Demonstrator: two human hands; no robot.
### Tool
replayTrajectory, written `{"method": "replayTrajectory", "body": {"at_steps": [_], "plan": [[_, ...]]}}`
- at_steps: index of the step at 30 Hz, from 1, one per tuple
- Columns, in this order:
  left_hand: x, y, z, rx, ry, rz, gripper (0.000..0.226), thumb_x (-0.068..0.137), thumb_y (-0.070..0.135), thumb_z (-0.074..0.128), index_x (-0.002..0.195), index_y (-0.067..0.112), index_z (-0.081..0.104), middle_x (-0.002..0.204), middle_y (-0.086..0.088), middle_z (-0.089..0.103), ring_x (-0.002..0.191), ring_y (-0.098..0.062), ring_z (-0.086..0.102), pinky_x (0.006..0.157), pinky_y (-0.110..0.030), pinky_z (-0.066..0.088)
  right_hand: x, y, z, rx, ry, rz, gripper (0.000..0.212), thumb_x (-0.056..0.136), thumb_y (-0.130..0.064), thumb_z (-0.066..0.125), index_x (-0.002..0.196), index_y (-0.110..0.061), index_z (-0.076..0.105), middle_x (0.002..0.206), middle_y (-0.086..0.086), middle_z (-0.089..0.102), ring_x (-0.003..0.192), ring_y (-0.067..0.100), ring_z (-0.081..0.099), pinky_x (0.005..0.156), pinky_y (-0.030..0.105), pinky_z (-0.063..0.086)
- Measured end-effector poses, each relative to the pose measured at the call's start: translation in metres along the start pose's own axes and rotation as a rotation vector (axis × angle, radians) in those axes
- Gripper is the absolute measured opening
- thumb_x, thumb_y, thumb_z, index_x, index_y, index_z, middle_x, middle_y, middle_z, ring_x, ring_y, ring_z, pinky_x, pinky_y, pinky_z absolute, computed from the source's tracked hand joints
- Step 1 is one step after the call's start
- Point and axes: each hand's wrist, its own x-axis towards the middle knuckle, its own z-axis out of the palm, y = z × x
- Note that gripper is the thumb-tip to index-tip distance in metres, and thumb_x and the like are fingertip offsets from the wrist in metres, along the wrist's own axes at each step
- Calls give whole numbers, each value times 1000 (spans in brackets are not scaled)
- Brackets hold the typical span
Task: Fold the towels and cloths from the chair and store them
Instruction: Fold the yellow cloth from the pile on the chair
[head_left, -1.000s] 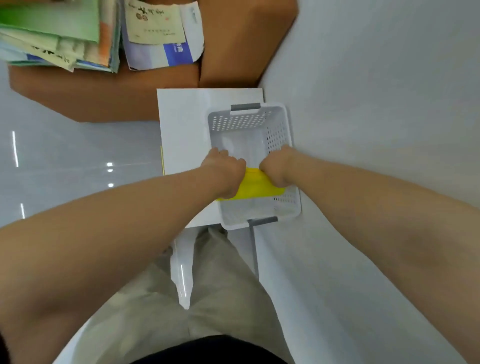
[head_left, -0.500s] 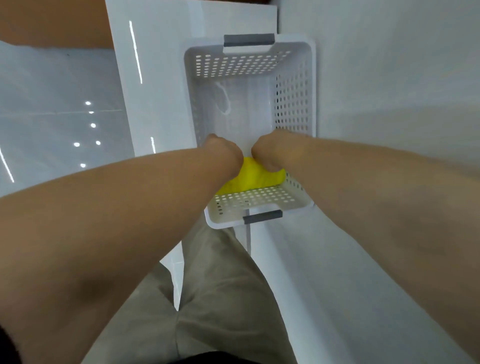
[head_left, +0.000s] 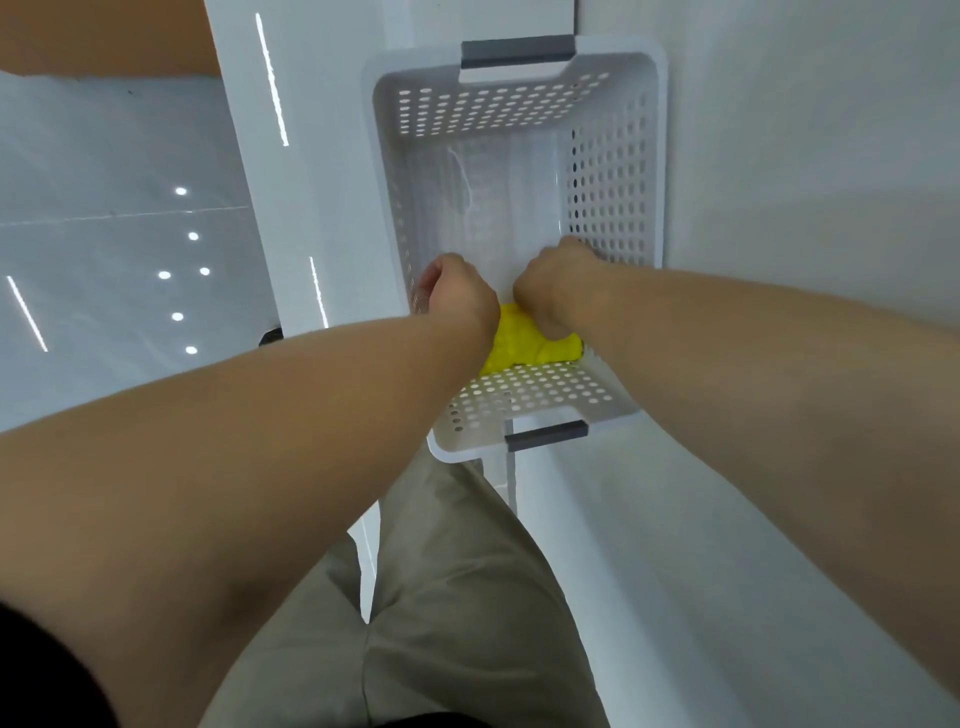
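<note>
Both hands are down inside the white basket (head_left: 658, 156), at its near end. The left hand (head_left: 457, 293) and the right hand (head_left: 553, 283) are each curled like a loose fist round one end of the yellow cloth (head_left: 537, 345). The fingertips are tucked under and hidden, so how firm the hold is cannot be judged. The cloth lies as a thick, rumpled roll across the basket floor, pushed up against the perforated near wall just inside the near grey handle (head_left: 545, 435), and the rest of the floor beyond it is bare. The likeliest trouble is the fold coming undone. The roll looks springy and puckered, so if the hands let go together and lift quickly it may relax and sprawl, or a curled finger may catch a layer and drag it open. A second risk is the basket itself. It stands on a glossy white tabletop (head_left: 311, 208) against the wall, and its near end seems to reach out over the person's trouser leg (head_left: 457, 597), though the edge beneath is hidden. With both hands bearing down at that end, the basket could tilt towards the person or skid on the slick surface. Lastly, a loosened cloth would take up floor that later towels probably need. The chair and whatever remains on it are out of view.
</note>
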Motion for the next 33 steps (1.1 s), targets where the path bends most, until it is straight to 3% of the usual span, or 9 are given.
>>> {"method": "replayTrajectory", "body": {"at_steps": [4,7,11,16,23,28,33], "plan": [[7,5,7,-226,40,35,27,95,17,51,122,15,54,118,-6,65,107,-31,63,94,-43,50,2,0,7,-64,-6,-11,68,76,-55,76,133,-25,53,136,3,55,128,28,48,101,44,36],[10,9,9,-185,47,97,21,95,15,53,115,16,59,119,-4,65,110,-29,62,97,-43,50,7,-4,20,-68,98,5,59,90,-41,63,142,-21,45,144,7,50,133,29,43,105,43,32],[19,15,13,-101,7,110,13,95,15,54,104,18,62,118,-4,65,110,-30,62,95,-44,50,16,-12,33,-89,209,48,41,99,-23,44,139,-15,44,143,12,51,128,32,46,103,43,33],[19,19,14,-3,-40,77,29,93,16,49,118,15,65,121,-9,63,106,-34,63,81,-45,51,18,-14,36,-128,238,75,40,100,-22,41,140,-15,45,142,12,53,127,32,47,103,44,35],[10,18,8,122,-109,57,31,83,17,50,109,14,67,112,-11,65,95,-35,64,65,-42,44,30,-19,30,117,193,183,43,101,-20,40,143,-12,47,146,15,47,133,34,44,106,44,32],[7,19,9,325,-89,86,29,89,18,42,100,17,69,96,-7,66,78,-27,64,84,-46,39,33,-35,34,96,294,252,39,102,-8,32,137,-3,48,130,18,52,119,35,51,96,42,40],[-29,0,-6,244,-62,61,33,94,35,48,120,24,64,121,-6,63,109,-31,60,107,-62,27,-13,-27,19,182,296,295,45,98,-21,46,142,-10,43,137,17,43,126,34,44,99,42,37]]}}
